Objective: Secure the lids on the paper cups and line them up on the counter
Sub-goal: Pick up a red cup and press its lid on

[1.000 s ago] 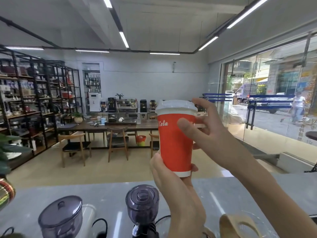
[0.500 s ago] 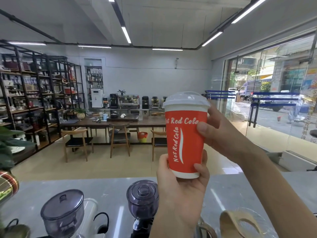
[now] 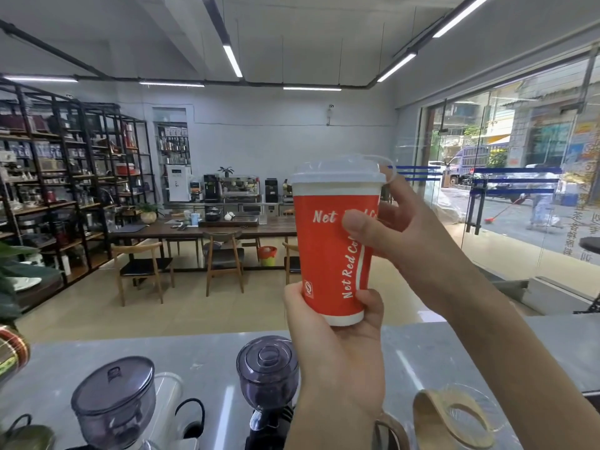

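Observation:
A red paper cup (image 3: 331, 248) with white lettering is held up at chest height above the grey counter (image 3: 438, 355). A translucent white lid (image 3: 337, 173) sits on its rim. My left hand (image 3: 337, 345) grips the cup's base from below. My right hand (image 3: 399, 232) wraps the cup's right side, thumb across the lettering, fingers behind the cup up near the lid's edge. No other paper cups are in view.
Two grinders with dark hoppers (image 3: 113, 397) (image 3: 266, 368) stand at the counter's near edge. A glass vessel with a wooden collar (image 3: 454, 420) sits at lower right. Beyond the counter are a long table, chairs, shelving and a glass shopfront.
The cup has turned in my hands, showing more of its lettering. My right hand slid from the cup's front around to its right side and rear.

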`<state>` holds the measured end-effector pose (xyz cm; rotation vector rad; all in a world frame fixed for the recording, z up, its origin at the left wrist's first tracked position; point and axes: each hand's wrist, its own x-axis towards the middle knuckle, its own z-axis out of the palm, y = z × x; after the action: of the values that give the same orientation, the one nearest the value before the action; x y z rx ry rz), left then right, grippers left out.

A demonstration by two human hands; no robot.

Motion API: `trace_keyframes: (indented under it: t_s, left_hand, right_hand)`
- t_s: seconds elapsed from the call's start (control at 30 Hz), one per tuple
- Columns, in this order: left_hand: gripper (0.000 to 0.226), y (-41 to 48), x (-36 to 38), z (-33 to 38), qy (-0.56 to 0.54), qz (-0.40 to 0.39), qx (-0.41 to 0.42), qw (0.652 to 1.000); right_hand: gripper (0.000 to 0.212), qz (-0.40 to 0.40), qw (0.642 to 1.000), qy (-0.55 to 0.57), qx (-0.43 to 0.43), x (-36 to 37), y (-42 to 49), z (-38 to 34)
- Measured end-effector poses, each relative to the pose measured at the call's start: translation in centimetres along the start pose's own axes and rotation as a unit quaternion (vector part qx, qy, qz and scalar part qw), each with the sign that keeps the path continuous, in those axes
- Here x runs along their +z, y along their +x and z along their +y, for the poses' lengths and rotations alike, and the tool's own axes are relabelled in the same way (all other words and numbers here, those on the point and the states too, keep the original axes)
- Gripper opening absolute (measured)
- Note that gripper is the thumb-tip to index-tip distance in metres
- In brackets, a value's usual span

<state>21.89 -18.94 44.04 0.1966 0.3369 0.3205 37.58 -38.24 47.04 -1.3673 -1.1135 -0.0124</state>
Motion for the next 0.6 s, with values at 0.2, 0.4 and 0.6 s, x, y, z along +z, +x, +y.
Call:
trace_keyframes:
  t_s: [0.2, 0.4, 0.6]
  left_hand:
    - [0.051, 2.3, 0.7, -12.3, -0.053, -0.211, -0.147, 0.965]
    - [0.029, 3.7, 1.4, -13.5, -0.038, -0.145, 0.082, 0.985]
    - [0.036, 4.2, 0.9, -15.1, 0.037, -0.088, 0.151, 0.984]
  right_hand:
    - [0.082, -0.103, 0.983, 0.144, 0.045, -1.2, -0.1, 0.9]
    - [0.089, 0.060, 0.998, 0.024, 0.010, 0.1, -1.0, 1.6]
    - [0.107, 0.084, 0.992, -0.097, 0.019, 1.3, -1.7, 2.3]
